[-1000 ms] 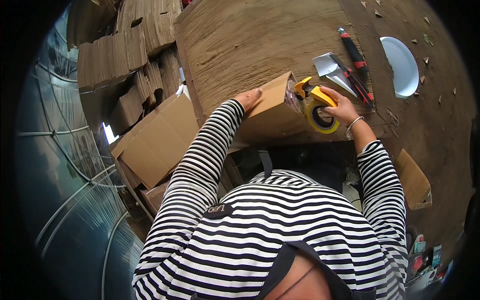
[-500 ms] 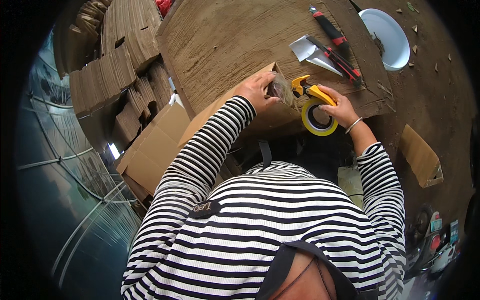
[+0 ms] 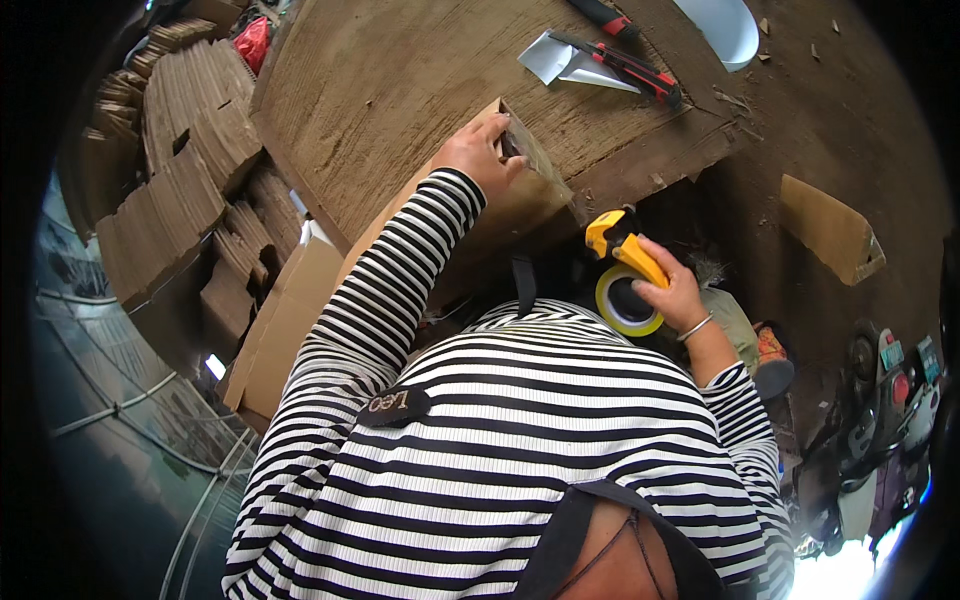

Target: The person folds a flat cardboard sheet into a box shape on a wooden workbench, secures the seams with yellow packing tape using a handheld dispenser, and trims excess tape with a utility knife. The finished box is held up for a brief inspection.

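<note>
A long brown cardboard box (image 3: 512, 218) lies along the near edge of the wooden table. My left hand (image 3: 476, 157) grips its far end, fingers bent over the top and the thumb at the end face. Shiny clear tape (image 3: 541, 165) covers that end beside my fingertips. To the right, my right hand (image 3: 676, 292) is closed round the handle of a yellow tape dispenser (image 3: 640, 258), which carries a roll of tape with a yellow core (image 3: 610, 297). The dispenser is apart from the box, between the table edge and my body.
On the wooden table (image 3: 400, 60) lie a black-and-red utility knife (image 3: 630, 70), white paper (image 3: 548, 58) and another black-and-red tool (image 3: 603, 16). Stacked flat cardboard (image 3: 190, 120) stands at left. A white basin (image 3: 728, 30) and a cardboard piece (image 3: 828, 228) lie on the ground at right.
My right hand has drawn the tape dispenser away from the box end, toward my body. My left hand stays on the box. The whole view has shifted, so the table appears farther up and left.
</note>
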Motion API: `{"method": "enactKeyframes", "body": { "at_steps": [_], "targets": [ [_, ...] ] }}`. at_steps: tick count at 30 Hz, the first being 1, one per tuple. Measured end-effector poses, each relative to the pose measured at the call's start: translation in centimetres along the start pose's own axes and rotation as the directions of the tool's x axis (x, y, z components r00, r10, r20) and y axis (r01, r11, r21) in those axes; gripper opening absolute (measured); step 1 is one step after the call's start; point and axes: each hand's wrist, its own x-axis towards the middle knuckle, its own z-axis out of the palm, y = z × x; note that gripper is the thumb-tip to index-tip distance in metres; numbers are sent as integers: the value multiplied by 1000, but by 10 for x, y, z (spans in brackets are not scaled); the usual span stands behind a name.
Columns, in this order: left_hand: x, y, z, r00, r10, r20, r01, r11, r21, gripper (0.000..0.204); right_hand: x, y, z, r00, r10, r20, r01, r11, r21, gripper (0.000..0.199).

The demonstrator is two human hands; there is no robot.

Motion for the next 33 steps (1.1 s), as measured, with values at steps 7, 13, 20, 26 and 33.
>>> {"method": "enactKeyframes", "body": {
  "at_steps": [7, 13, 20, 26, 33],
  "targets": [
    [1, 1, -4, 1000, 5, 25, -4, 1000, -11, 64, -38, 1, 66, 996, 17, -86, -27, 993, -114, 64],
    [3, -6, 2, 999, 32, 16, -31, 999, -33, 65, 6, -2, 96, 993, 88, 79, -64, 962, -265, 66],
    [10, -7, 1, 998, 61, -11, -61, 998, -24, 69, 129, 26, 179, 812, 265, 520, 327, 530, -782, 52],
    [-12, -33, 44, 369, 644, -671, -711, 660, 243, 47, 39, 11, 133, 924, 332, 191, -240, 890, -387, 58],
    [-39, -96, 242, 901, 429, 61, -121, 383, -916, 37, -20, -3, 50, 982, 37, -187, -68, 985, -159, 64]
  ]
}}
